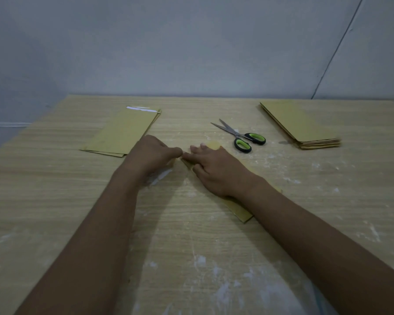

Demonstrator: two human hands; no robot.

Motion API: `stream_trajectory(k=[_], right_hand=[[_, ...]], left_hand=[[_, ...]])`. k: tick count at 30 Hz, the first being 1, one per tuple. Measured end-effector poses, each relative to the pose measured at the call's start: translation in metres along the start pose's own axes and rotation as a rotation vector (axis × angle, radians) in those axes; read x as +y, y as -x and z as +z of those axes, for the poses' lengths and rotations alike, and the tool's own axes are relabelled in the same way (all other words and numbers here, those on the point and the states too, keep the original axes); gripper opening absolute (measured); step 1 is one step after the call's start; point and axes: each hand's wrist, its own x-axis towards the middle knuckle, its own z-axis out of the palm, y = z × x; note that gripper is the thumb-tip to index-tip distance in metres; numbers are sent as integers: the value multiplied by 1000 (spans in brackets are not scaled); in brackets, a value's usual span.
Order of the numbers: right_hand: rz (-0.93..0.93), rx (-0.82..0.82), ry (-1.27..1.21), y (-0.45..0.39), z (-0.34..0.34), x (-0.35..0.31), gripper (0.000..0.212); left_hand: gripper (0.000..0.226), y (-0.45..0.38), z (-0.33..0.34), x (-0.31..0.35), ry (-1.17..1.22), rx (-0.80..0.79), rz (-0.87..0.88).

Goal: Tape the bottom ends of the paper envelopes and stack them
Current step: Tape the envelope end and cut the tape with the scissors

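Envelope (241, 211) lay mid-tabletop under the right hand (216, 169), whose flat, spread fingers pinned it. Left hand (151, 155) had its grip curled, seemingly pinching clear tape beside the envelope's far end; the tape itself was hard to make out. Advice: keep the paper pinned, pull tape taut, smooth from centre outward. Stacks sat at far-left (123, 133) and far-right (298, 122) tabletop corners, scissors (241, 135) between.

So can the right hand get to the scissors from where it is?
Probably yes: the scissors lie open on bare table just beyond the right hand, nothing between them, though that hand now presses the envelope.
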Motion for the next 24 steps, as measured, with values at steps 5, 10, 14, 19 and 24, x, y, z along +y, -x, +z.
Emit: stream_trajectory(k=[5,10,14,19,24], right_hand=[[-10,-25,46,2,1,-2,52],[-22,-50,42,4,4,1,54],[-16,-32,51,3,4,3,53],[24,16,-28,4,9,6,65],[132,28,39,4,8,7,76]], left_hand=[[50,1,1,0,-23,23,15],[41,0,-6,1,85,-56,-30],[44,3,-9,2,76,-62,-34],[47,5,-11,3,94,-93,-25],[41,5,-11,3,89,-100,-9]])
